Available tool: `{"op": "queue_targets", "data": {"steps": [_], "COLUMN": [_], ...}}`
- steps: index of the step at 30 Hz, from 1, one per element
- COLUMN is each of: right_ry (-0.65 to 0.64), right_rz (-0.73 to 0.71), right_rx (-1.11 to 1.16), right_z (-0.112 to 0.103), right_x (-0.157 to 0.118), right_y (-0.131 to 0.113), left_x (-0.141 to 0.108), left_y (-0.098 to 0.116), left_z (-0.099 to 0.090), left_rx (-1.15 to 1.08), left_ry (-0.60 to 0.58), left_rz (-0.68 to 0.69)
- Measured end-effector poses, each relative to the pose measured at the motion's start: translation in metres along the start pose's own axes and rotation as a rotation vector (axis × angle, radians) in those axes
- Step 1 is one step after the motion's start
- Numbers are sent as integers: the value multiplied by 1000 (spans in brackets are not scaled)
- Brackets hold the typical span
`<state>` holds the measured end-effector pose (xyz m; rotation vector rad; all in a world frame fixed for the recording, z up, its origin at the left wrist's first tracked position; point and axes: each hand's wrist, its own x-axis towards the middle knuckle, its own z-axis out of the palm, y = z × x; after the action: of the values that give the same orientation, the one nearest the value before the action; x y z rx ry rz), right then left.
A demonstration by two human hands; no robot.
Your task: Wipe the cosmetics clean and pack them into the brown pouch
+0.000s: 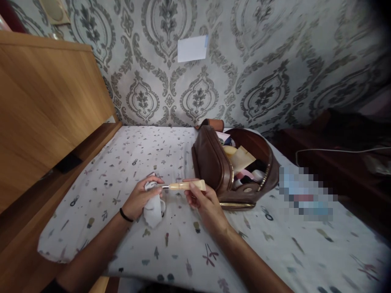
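Observation:
My right hand (205, 199) is closed around a slim, pale yellow tube (183, 186), which looks like a cosmetic tube and lies level with its silver neck pointing left. A light grey-white cloth (153, 211) is gripped in my left hand (141, 196) and hangs down below the fingers. The silver end of the tube reaches the cloth and the left fingertips, so its tip is hidden. Just right of my right hand stands a brown leather bag (214, 162), unzipped, with a yellow packet (241, 160) and other small items inside.
The bag rests on a white patterned sheet (146, 150). A wooden cabinet (51, 106) borders the left side, and patterned wallpaper with a white card (192, 49) is behind. Something pixelated (305, 195) lies on the right, near a white cable (336, 149).

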<state>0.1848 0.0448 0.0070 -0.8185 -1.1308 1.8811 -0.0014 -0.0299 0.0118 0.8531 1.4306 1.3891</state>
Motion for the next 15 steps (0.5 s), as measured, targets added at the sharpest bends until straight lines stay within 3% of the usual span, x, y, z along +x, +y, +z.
{"op": "queue_targets", "data": {"steps": [15], "right_ry": [-120], "right_rz": [-38], "right_rx": [-48], "right_z": [-1], "right_x": [-2], "right_y": [6], "left_x": [2], "left_y": [-2], "left_z": [-1], "left_rx": [-35], "left_ry": [128], "left_rz": [26]}}
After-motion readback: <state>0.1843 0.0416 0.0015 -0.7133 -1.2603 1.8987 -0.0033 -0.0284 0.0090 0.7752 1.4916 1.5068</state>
